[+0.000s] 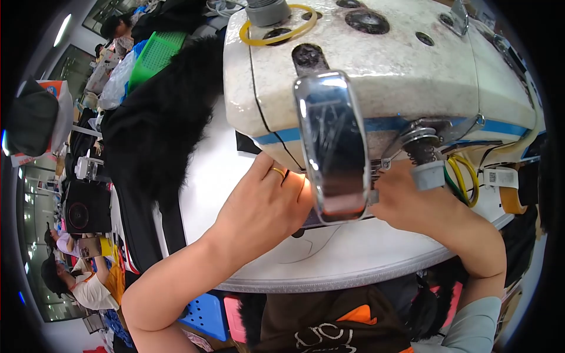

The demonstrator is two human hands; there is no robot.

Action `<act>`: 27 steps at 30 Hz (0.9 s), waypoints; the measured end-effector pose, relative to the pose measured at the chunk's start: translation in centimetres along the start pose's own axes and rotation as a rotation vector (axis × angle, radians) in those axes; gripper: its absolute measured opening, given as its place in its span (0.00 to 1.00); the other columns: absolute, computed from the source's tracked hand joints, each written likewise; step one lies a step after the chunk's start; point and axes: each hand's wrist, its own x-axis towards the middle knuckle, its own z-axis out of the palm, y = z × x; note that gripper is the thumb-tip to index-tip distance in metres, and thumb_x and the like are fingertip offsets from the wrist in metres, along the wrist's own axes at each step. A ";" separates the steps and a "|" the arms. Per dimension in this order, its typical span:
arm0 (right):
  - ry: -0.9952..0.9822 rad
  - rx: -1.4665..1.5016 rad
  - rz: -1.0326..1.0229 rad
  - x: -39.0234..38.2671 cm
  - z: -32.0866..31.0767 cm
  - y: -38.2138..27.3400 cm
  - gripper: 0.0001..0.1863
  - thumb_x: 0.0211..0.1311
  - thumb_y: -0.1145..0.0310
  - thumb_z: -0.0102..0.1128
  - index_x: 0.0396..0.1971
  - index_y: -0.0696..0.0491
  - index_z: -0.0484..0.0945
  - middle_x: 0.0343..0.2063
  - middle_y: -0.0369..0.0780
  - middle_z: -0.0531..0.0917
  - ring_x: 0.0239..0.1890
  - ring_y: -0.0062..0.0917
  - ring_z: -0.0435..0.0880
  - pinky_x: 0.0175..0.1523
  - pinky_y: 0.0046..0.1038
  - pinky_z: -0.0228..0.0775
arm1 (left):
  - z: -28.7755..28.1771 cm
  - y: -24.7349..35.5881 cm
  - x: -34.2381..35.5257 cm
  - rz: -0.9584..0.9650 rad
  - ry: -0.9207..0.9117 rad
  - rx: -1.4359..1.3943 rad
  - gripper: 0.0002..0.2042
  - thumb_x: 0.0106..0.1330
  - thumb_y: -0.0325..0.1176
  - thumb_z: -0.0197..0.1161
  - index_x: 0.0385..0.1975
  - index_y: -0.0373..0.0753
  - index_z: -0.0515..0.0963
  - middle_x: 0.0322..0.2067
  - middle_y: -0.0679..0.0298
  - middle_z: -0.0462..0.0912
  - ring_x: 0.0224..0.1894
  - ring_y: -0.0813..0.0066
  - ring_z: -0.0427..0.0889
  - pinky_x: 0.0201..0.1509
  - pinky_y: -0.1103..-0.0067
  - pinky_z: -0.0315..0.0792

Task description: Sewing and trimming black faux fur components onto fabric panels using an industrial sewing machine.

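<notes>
A white sewing machine head (406,76) with a blue stripe fills the upper right. Its shiny metal lever (331,147) hangs in front of the place where I work. My left hand (265,197), with a gold ring, lies on the white table (206,176) at the left of the needle area; its fingers bend in under the machine and the tips are hidden. On the other side, my right hand (403,194) reaches in beneath the tension knob (428,173), its fingers covered by machine parts. A dark edge shows between the hands; what they touch there cannot be made out.
Black furry fabric (170,117) is heaped on the left of the table. Beyond it stands a green basket (156,59). Yellow cables (468,179) hang at the right. Below the curved table edge is a blue plastic crate (206,315). Several people sit far left.
</notes>
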 end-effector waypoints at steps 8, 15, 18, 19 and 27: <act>-0.023 0.033 0.094 0.4 0.2 -0.8 0.05 0.54 0.68 0.64 0.24 0.53 0.81 0.25 0.36 0.82 0.34 0.28 0.83 0.37 0.33 0.73 | 1.4 0.6 0.1 -0.046 -0.063 0.088 0.01 0.57 0.29 0.62 0.28 0.43 0.77 0.20 0.70 0.73 0.33 0.70 0.78 0.52 0.72 0.67; 0.031 0.016 0.028 0.0 1.2 0.0 0.03 0.53 0.68 0.64 0.25 0.51 0.81 0.26 0.34 0.81 0.35 0.27 0.82 0.38 0.31 0.73 | 2.0 0.4 0.5 -0.074 0.255 -0.081 0.03 0.54 0.30 0.63 0.22 0.41 0.84 0.26 0.66 0.76 0.36 0.68 0.78 0.53 0.70 0.67; -0.072 -0.076 -0.011 -0.3 0.6 0.1 0.03 0.51 0.69 0.64 0.25 0.51 0.80 0.26 0.34 0.80 0.37 0.27 0.82 0.38 0.30 0.73 | 1.5 0.2 -0.5 -0.052 -0.058 -0.035 0.03 0.53 0.29 0.63 0.24 0.41 0.84 0.27 0.66 0.75 0.37 0.66 0.79 0.56 0.68 0.68; -0.069 -0.041 -0.003 -0.3 0.3 0.1 0.03 0.51 0.69 0.64 0.25 0.51 0.79 0.27 0.34 0.80 0.37 0.27 0.82 0.37 0.30 0.73 | 1.5 0.1 -0.6 -0.051 -0.056 -0.037 0.03 0.53 0.29 0.63 0.24 0.41 0.84 0.27 0.66 0.75 0.37 0.66 0.79 0.56 0.68 0.68; 0.077 0.181 0.179 -1.5 4.1 -0.2 0.06 0.45 0.69 0.64 0.24 0.52 0.77 0.30 0.36 0.78 0.39 0.29 0.81 0.36 0.32 0.75 | 2.8 0.9 -0.3 -0.099 0.135 -0.134 0.05 0.56 0.29 0.63 0.31 0.44 0.76 0.24 0.67 0.73 0.33 0.66 0.78 0.55 0.68 0.68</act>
